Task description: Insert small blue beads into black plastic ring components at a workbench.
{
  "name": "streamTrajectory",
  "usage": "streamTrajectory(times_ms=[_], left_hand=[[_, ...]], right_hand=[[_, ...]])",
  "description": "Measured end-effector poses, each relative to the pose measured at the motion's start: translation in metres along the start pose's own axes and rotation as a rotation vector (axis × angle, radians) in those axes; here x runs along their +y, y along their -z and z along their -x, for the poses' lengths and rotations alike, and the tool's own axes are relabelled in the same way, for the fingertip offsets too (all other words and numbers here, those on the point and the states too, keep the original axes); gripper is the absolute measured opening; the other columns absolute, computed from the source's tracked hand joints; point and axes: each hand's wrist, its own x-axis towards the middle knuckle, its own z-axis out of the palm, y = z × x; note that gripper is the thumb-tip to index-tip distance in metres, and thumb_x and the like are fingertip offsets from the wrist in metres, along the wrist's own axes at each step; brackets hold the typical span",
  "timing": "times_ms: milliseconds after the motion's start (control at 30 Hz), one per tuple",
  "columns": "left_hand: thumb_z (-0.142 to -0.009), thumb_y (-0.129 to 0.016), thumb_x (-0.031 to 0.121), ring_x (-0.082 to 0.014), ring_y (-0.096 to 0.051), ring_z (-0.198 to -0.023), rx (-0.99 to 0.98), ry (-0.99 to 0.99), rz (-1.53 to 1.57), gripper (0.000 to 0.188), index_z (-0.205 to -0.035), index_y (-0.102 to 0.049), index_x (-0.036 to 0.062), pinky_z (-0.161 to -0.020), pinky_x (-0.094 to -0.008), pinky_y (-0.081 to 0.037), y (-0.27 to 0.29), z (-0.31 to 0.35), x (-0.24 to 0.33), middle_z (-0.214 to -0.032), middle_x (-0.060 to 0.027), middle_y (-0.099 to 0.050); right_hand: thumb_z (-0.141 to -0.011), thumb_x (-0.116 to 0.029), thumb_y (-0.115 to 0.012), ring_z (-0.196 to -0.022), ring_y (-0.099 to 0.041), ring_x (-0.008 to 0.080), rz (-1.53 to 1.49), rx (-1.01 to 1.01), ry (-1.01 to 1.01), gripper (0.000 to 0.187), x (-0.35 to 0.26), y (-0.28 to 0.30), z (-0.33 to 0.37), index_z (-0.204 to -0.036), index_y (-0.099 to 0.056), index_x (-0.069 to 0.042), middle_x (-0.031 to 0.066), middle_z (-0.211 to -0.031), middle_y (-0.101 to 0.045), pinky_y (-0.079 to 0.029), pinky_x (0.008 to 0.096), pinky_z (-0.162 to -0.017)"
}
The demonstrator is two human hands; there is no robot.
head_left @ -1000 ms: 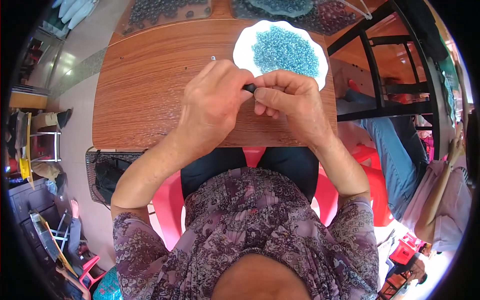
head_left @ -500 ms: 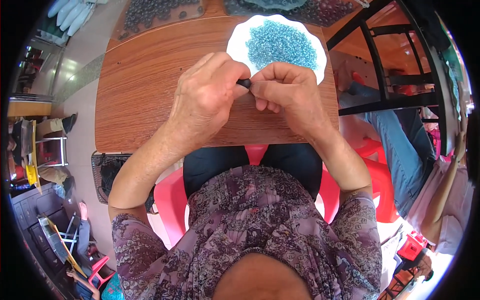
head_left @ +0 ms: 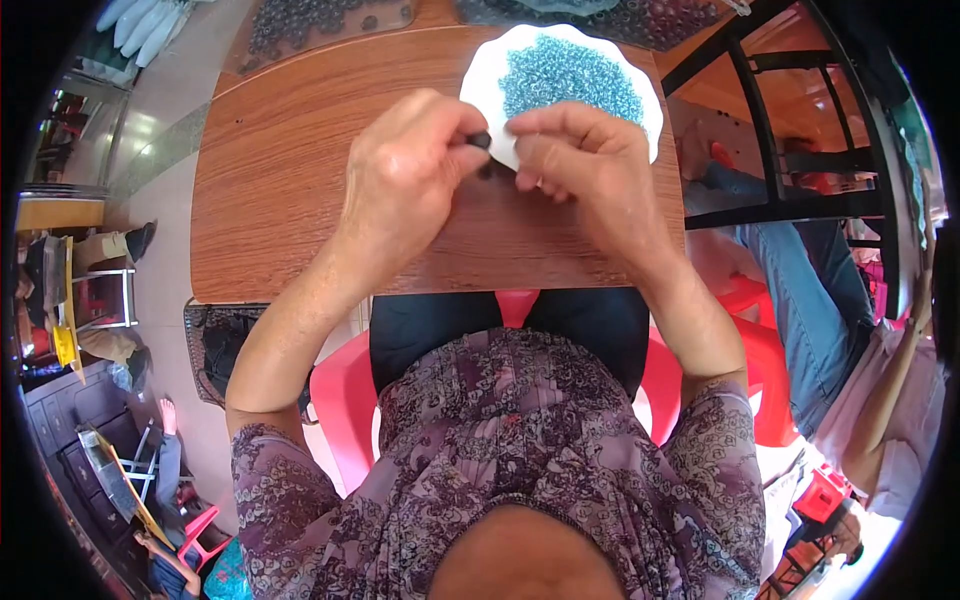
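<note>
Above the wooden table, my left hand (head_left: 415,160) pinches a small black round piece (head_left: 479,140) between thumb and forefinger. A second dark bit shows just under it, too blurred to make out. My right hand (head_left: 585,155) is a short way to the right, thumb and forefinger parted, with nothing visible between them. Its fingertips overlap the near edge of a white scalloped plate (head_left: 482,85). On that plate lies a heap of tiny clear-blue ring-like pieces (head_left: 570,78).
At the table's far side, flat trays hold many dark round pieces (head_left: 330,25). The wooden tabletop (head_left: 280,190) ends near my lap. A black metal frame (head_left: 790,205) stands at the right, beside a person in jeans (head_left: 795,290). A black basket (head_left: 215,345) is below left.
My hands have drawn apart; the right one let go of the black piece and its fingers opened. Both hands moved slightly away from me, and the black piece stayed in my left fingers.
</note>
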Motion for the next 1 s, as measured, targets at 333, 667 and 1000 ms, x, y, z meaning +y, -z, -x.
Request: streamTrajectory(times_ms=[333, 667, 1000], left_hand=[[-0.079, -0.064, 0.001, -0.0099, -0.055, -0.066, 0.212, 0.574, 0.707, 0.013, -0.091, -0.059, 0.0014, -0.059, -0.0230, -0.046, -0.015, 0.033, -0.035, -0.080, -0.0039, -0.061], [-0.081, -0.064, 0.002, -0.0065, -0.054, -0.066, 0.298, 0.606, 0.914, 0.016, -0.096, -0.059, -0.0021, -0.058, -0.0187, -0.044, -0.018, 0.033, -0.047, -0.080, -0.0051, -0.063], [-0.081, -0.062, -0.001, -0.0085, -0.055, -0.065, 0.448, 0.572, 0.993, 0.015, -0.096, -0.059, -0.0030, -0.059, -0.0197, -0.046, -0.011, 0.026, -0.048, -0.083, -0.0094, -0.064]], right_hand=[[-0.084, -0.009, -0.061, -0.062, -0.050, 0.0039, 0.112, 0.160, 0.114, 0.013, 0.010, 0.010, 0.002, -0.094, -0.064, -0.001, 0.0028, -0.073, -0.063, -0.039, 0.0178, -0.056], [-0.085, -0.009, -0.061, -0.062, -0.050, 0.0040, 0.100, 0.128, 0.079, 0.013, 0.015, 0.001, -0.005, -0.094, -0.063, 0.000, 0.0032, -0.074, -0.063, -0.039, 0.0172, -0.056], [-0.084, -0.007, -0.062, -0.064, -0.051, 0.0033, 0.102, 0.101, 0.202, 0.011, 0.021, -0.008, -0.012, -0.092, -0.066, -0.001, 0.0014, -0.077, -0.063, -0.038, 0.0158, -0.055]])
